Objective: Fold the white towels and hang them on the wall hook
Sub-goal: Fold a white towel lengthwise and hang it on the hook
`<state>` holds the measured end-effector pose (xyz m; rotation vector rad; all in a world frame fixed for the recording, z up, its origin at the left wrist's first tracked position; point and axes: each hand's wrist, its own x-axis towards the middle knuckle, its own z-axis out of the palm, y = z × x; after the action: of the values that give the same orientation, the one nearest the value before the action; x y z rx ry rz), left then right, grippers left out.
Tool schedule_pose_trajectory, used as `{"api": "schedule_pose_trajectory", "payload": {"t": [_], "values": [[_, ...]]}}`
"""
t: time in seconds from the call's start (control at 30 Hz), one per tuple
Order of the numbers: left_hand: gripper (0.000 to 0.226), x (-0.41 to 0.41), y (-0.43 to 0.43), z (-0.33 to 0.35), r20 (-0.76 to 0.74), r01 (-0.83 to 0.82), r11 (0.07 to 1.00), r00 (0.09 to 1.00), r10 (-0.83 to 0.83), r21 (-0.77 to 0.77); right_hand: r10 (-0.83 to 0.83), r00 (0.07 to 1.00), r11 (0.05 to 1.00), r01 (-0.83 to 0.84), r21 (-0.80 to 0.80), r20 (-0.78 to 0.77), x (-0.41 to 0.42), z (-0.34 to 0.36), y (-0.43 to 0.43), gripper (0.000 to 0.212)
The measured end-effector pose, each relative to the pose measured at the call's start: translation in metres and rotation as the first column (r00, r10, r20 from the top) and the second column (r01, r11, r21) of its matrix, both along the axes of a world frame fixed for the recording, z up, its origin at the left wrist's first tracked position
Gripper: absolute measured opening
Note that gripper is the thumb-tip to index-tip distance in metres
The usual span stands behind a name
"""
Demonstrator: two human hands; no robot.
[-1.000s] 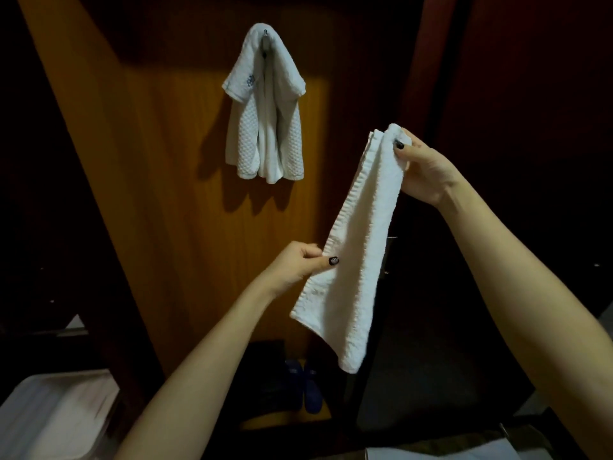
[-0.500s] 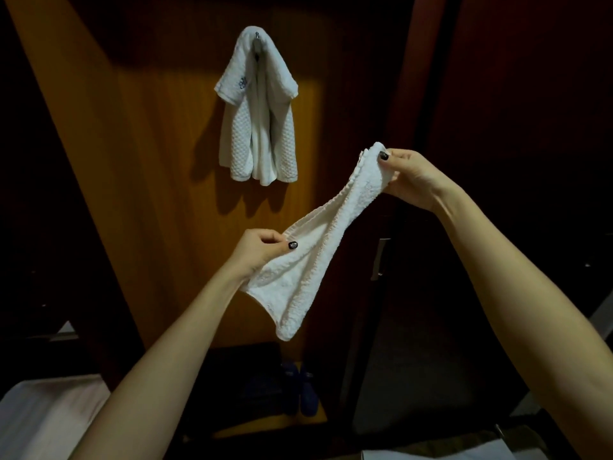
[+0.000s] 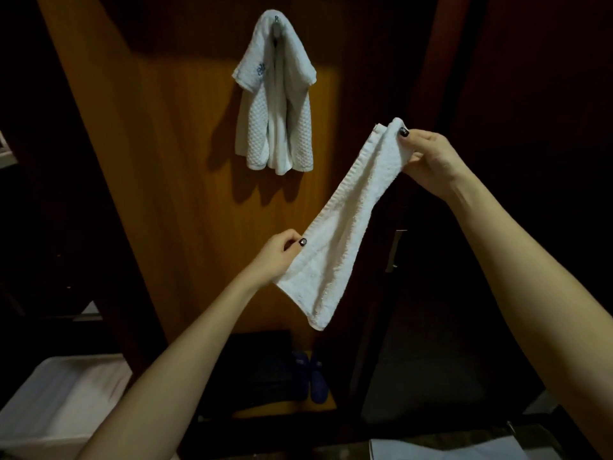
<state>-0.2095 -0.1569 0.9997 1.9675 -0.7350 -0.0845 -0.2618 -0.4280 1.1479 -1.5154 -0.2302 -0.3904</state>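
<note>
A white towel [image 3: 345, 220], already folded into a long narrow strip, is held up in the air in front of a wooden panel [image 3: 172, 161]. It slants from upper right to lower left, and its loose bottom corner hangs below the lower hand.

The step in hand appears to be folding or straightening this strip before it is hung. To do it well, the two ends should be pulled gently apart so the layers lie flat. The long edges should then be lined up and the strip doubled at its middle, so that it drapes evenly over the hook.

The right hand [image 3: 428, 157] pinches the top end, thumb on the front and fingers curled behind the cloth. The left hand [image 3: 275, 257] pinches the strip's left edge lower down, thumb on top and fingers closed beneath. Both hands are clamped on the towel and well apart from each other.

Up and to the left, a hung towel [image 3: 275, 104] with a small blue mark drapes over a metal hook [image 3: 276, 19] on the panel. It does not touch the held towel. A dark door with a metal handle [image 3: 393, 250] stands to the right. Blue shoes [image 3: 311, 376] sit on the floor below.
</note>
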Motion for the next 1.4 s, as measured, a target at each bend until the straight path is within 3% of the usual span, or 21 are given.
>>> {"api": "schedule_pose_trajectory", "payload": {"t": [0.1, 0.27, 0.33, 0.5, 0.6, 0.7, 0.97, 1.03, 1.1, 1.2, 1.33, 1.4], "values": [[0.022, -0.006, -0.002, -0.003, 0.009, 0.031, 0.987, 1.0, -0.03, -0.156, -0.031, 0.999, 0.998, 0.03, 0.049, 0.022, 0.002, 0.002, -0.001, 0.016], [0.012, -0.002, 0.012, 0.009, -0.189, 0.246, 0.933, 0.935, -0.3, -0.264, -0.051, 0.998, 0.992, 0.047, 0.12, 0.033, 0.003, 0.001, -0.009, 0.013], [0.008, 0.003, 0.016, 0.013, -0.232, 0.332, 0.917, 0.895, -0.38, -0.221, -0.059, 0.998, 0.991, 0.056, 0.123, 0.019, 0.003, -0.001, -0.01, 0.013], [0.013, 0.007, 0.014, 0.011, -0.275, 0.394, 0.913, 0.894, -0.353, 0.106, -0.052, 0.999, 0.996, 0.053, 0.069, -0.01, 0.004, -0.006, -0.003, 0.013], [0.003, 0.008, 0.015, 0.005, -0.265, 0.311, 0.943, 0.925, -0.271, 0.122, -0.048, 0.999, 0.997, 0.049, 0.055, -0.016, 0.004, -0.002, -0.001, 0.012], [0.018, 0.009, 0.02, 0.004, -0.288, 0.293, 0.953, 0.922, -0.259, 0.081, -0.046, 0.999, 0.998, 0.046, 0.052, -0.004, 0.002, 0.001, -0.003, 0.012], [0.017, 0.005, 0.026, 0.011, -0.131, 0.168, 0.984, 0.976, -0.173, -0.053, -0.104, 0.995, 0.979, 0.101, 0.177, 0.009, 0.004, 0.003, -0.009, 0.009], [0.015, 0.002, 0.028, 0.012, -0.059, 0.133, 0.983, 0.988, -0.141, -0.124, -0.155, 0.988, 0.963, 0.153, 0.221, -0.004, 0.005, 0.0, -0.011, 0.008], [0.028, -0.002, 0.03, 0.016, 0.016, 0.143, 0.969, 0.99, -0.143, -0.201, -0.233, 0.972, 0.936, 0.231, 0.265, -0.025, 0.006, -0.002, -0.011, 0.005], [0.038, -0.005, 0.03, 0.022, 0.143, 0.142, 0.979, 0.982, -0.121, -0.149, -0.38, 0.922, 0.865, 0.384, 0.321, -0.079, 0.006, -0.001, -0.011, 0.006], [0.036, -0.007, 0.027, 0.022, 0.286, -0.006, 0.999, 0.958, 0.02, -0.049, -0.5, 0.864, 0.855, 0.503, 0.124, -0.061, 0.005, 0.0, -0.008, 0.009], [0.031, -0.007, 0.022, 0.022, 0.277, -0.046, 0.999, 0.96, 0.039, 0.02, -0.526, 0.851, 0.851, 0.526, 0.004, -0.001, 0.004, 0.003, -0.004, 0.013]]}}
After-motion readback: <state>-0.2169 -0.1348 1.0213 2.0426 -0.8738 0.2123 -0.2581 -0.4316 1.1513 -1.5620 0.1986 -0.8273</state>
